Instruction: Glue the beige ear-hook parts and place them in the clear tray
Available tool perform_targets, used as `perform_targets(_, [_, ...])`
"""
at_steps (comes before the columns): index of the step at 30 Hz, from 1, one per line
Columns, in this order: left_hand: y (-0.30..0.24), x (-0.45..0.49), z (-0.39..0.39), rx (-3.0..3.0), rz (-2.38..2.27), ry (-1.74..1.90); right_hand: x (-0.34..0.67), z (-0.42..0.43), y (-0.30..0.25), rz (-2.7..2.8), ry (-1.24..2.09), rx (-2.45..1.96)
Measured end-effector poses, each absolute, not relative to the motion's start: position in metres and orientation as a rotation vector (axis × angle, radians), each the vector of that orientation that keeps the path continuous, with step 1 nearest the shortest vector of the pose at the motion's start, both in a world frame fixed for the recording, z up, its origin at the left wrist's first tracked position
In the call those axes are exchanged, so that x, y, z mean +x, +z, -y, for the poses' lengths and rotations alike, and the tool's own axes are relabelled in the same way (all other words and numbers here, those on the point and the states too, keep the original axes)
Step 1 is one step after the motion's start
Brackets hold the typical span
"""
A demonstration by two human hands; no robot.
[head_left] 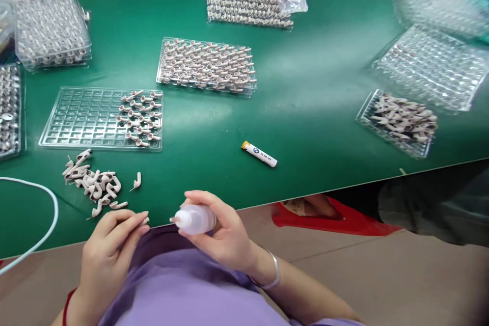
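Observation:
My left hand (114,244) is closed in a pinch on a small earbud shell (144,221); the fingers cover most of it. In my right hand (229,234) lies a translucent squeeze bottle (196,219), its narrow nozzle pointing left toward the left fingertips, with a gap between them. Just beyond the left hand, a loose pile of beige earbud shells (97,183) rests on the green table, and one single shell (137,181) lies apart. Behind the pile sits a clear blister tray (84,117), with shells filling only its right-hand part.
A fuller tray of shells (206,67) stands farther back. A white BMW-marked tube (260,154) lies mid-table. On the right are a small tray of shells (403,117) and stacked clear trays (435,66). A white cable (53,214) curves at left. Another person's dark clothing (428,204) shows at right.

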State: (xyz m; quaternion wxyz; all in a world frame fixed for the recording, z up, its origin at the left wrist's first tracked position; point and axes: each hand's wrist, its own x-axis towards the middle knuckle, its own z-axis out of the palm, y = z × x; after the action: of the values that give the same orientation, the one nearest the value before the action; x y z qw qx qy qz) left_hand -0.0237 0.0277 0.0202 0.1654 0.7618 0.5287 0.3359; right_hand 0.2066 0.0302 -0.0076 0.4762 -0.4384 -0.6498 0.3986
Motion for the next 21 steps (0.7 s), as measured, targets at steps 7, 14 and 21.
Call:
perform_targets(7, [0.024, -0.015, 0.001, 1.330, -1.483, 0.712, 0.179, -0.020, -0.022, 1.735, 0.694, -0.827])
perform_targets(14, [0.001, -0.010, 0.008, 0.540, -1.443, 0.520, 0.171, -0.016, -0.035, 1.873, 0.404, -0.833])
perform_targets(21, [0.000, -0.006, 0.003, 0.431, -1.451, 0.535, 0.169, -0.015, -0.035, 1.871, 0.367, -0.901])
